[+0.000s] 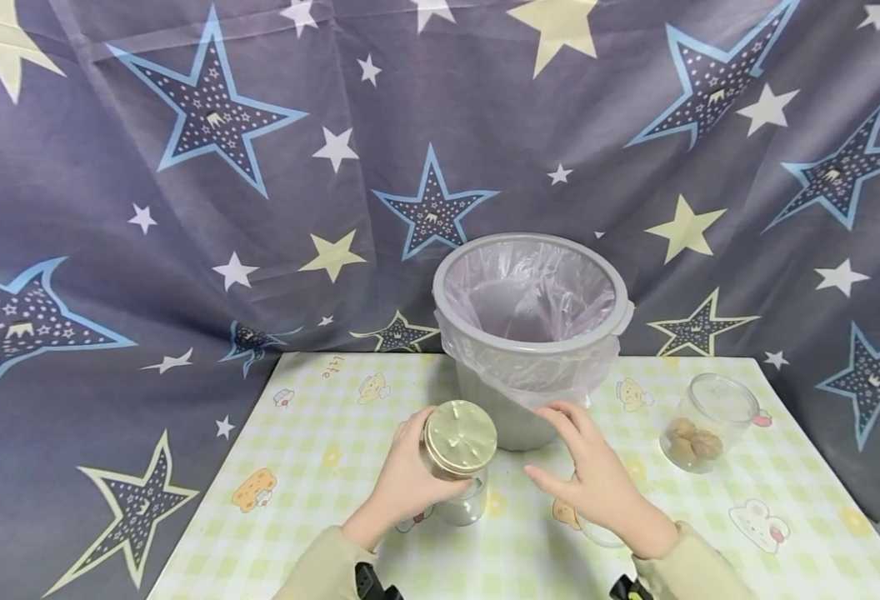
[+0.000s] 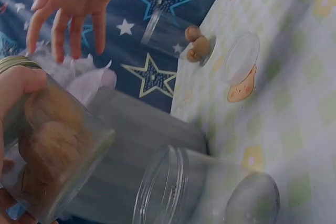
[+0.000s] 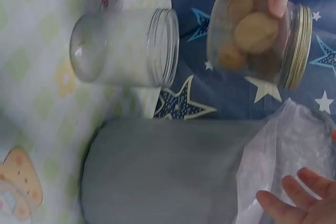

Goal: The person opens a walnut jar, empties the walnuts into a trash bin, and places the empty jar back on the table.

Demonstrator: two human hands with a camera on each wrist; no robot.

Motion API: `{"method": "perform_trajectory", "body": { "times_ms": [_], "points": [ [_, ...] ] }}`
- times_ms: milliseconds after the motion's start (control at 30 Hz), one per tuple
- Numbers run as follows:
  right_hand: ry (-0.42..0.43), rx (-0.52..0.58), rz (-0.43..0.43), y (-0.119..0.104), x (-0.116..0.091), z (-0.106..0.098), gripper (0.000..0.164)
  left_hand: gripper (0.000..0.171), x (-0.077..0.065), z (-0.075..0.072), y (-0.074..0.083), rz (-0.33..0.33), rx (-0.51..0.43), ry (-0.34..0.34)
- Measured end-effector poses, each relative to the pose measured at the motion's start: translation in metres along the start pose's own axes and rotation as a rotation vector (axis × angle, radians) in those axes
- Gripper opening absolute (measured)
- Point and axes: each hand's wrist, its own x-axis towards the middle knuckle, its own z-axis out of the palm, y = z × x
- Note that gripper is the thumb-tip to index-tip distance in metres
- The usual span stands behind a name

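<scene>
Lidded jar (image 1: 460,437), gripped in left hand (image 1: 408,468); right hand (image 1: 592,468), fingers wide apart; bin (image 1: 502,410), near far edge of table (image 1: 297,433)

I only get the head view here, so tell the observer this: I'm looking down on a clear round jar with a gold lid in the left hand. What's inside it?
Observer: The clear round jar with the gold lid holds several brown, roundish walnuts, seen through its side.

Operator: Below it I glimpse another jar. Is its mouth covered?

Observer: No. The upright clear cylindrical jar has a bare, uncovered threaded mouth.

Operator: And that pale round edge partly hidden near the right hand?

Observer: The left wrist view shows its whole outline: a clear, round, lid-like disc lying flat on the green-and-white checked tablecloth.
</scene>
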Motion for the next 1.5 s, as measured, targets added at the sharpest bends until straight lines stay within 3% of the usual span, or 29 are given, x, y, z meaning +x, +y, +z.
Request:
{"method": "perform_trajectory", "body": {
  "times_ms": [300,700,1067,1300,1500],
  "points": [
    [-0.096,0.022,0.025,-0.009,0.008,0.006,0.076,0.093,0.002,0.017,0.009,0.212,0.182,0.023],
    [-0.232,0.001,0.128,-0.02,0.013,0.01,0.084,0.094,-0.001,0.024,0.017,0.269,0.38,0.011],
    [-0.211,-0.046,0.054,-0.026,0.016,0.019,0.083,0.089,-0.002,0.024,0.016,0.363,0.495,0.028],
    [-0.141,-0.04,-0.037,-0.026,0.018,0.025,0.073,0.086,-0.004,0.023,0.014,0.391,0.523,0.023],
    [-0.119,0.04,-0.013,-0.027,0.017,0.028,0.071,0.088,-0.007,0.024,0.009,0.423,0.516,0.026]
  ]
}}
